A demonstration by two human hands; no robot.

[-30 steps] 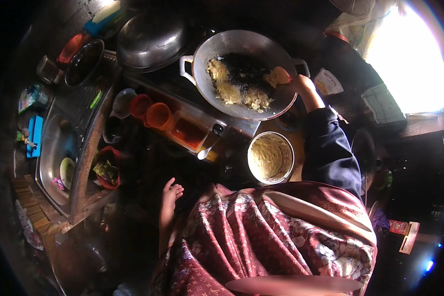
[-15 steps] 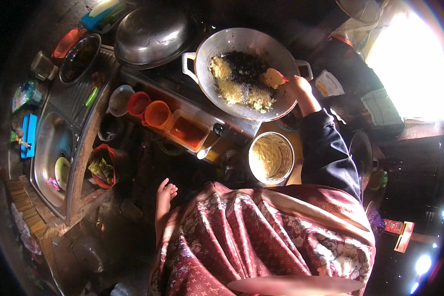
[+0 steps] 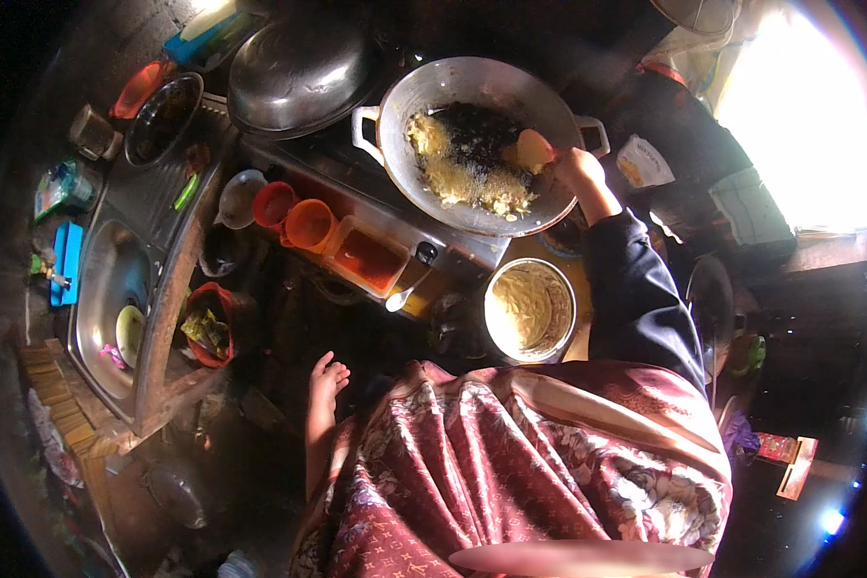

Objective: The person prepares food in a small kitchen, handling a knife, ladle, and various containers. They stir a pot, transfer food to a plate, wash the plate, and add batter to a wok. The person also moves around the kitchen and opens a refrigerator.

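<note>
A wide metal wok [image 3: 416, 193] with two pale handles holds dark oil and several lumps of golden batter [image 3: 432, 136] with bubbles around them. My right hand [image 3: 580, 173] is over the wok's right rim, closed on a rounded scoop [image 3: 533, 151] with a reddish edge. The scoop's bowl is low over the oil, beside the frying lumps; whether it touches the oil I cannot tell. My left hand [image 3: 328, 380] hangs at my left side, fingers apart and holding nothing. Below the wok stands a round metal pot [image 3: 570, 313] of pale batter [image 3: 525, 306].
A large domed lid [image 3: 299, 82] rests left of the wok. Orange cups [image 3: 309, 224], a rectangular container of red contents [image 3: 367, 257] and a white spoon [image 3: 398, 301] line the counter's near edge. Farther left are a metal sink [image 3: 96, 289] and a red bin [image 3: 223, 299].
The scoop has shifted slightly in my right hand over the oil. My left hand's fingers look a little more spread. The view has moved slightly.
</note>
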